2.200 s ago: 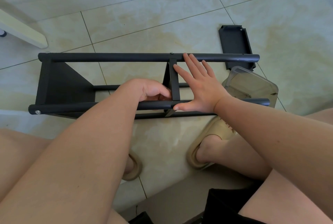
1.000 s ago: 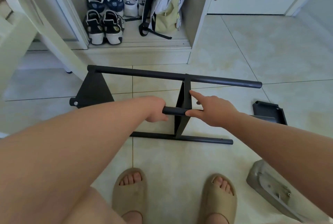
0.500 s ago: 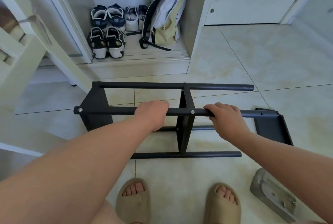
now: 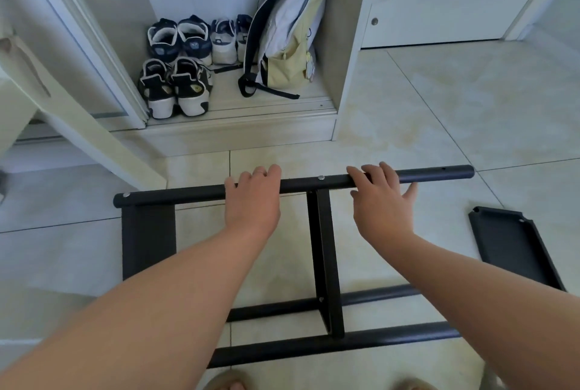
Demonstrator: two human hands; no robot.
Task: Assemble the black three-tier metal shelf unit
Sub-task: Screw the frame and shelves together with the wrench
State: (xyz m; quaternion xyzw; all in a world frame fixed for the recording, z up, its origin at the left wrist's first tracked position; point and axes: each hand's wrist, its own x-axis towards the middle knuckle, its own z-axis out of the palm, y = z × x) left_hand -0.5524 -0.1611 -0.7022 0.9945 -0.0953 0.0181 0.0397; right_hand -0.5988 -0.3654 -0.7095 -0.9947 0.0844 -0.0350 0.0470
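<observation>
On the tiled floor (image 4: 439, 101) before an open cupboard (image 4: 348, 44), the black metal frame (image 4: 324, 264) lies on its side, its smooth round tubes running left to right. Both hands hold the top tube (image 4: 188, 194): the left hand (image 4: 252, 201) wrapped around it, the right hand (image 4: 381, 204) with fingers hooked over and thumb splayed. The tubes' open ends point right, toward a loose, shallow, matt black tray (image 4: 514, 251) lying flat nearest the right hand, probably the next tier.

Shelf frame (image 4: 324, 264) matte black; loose tray (image 4: 514, 251) black; floor tiles (image 4: 439, 107) cream, mottled; backpack (image 4: 288, 44) white, pale yellow.
</observation>
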